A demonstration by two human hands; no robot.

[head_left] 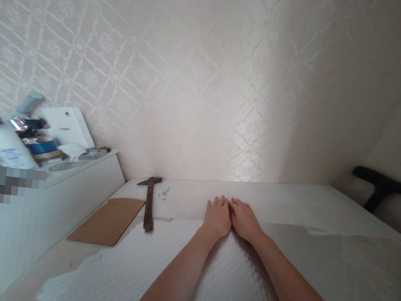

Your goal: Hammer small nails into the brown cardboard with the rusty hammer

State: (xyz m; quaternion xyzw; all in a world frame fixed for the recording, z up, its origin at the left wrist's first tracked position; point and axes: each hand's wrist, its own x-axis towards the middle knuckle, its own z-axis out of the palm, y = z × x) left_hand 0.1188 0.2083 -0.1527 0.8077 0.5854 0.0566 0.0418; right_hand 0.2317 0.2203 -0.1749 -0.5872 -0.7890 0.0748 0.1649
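My left hand [217, 216] and my right hand [244, 219] lie flat side by side on a white table [306, 206], palms down, fingers stretched out and touching at the thumbs. Neither hand holds anything. They rest at the far edge of a white textured sheet [143, 269] that covers the near part of the table. To the left of my left hand lies a rusty hammer [149, 202] with its head toward the wall. A few small shiny nails or screws [164, 193] lie just right of the hammer head.
A brown cardboard piece [110, 221] lies flat left of the hammer. A white cabinet [73, 189] at the left carries bottles, tape rolls and a tablet. A patterned wall stands close behind the table. A black chair armrest [381, 185] shows at the right.
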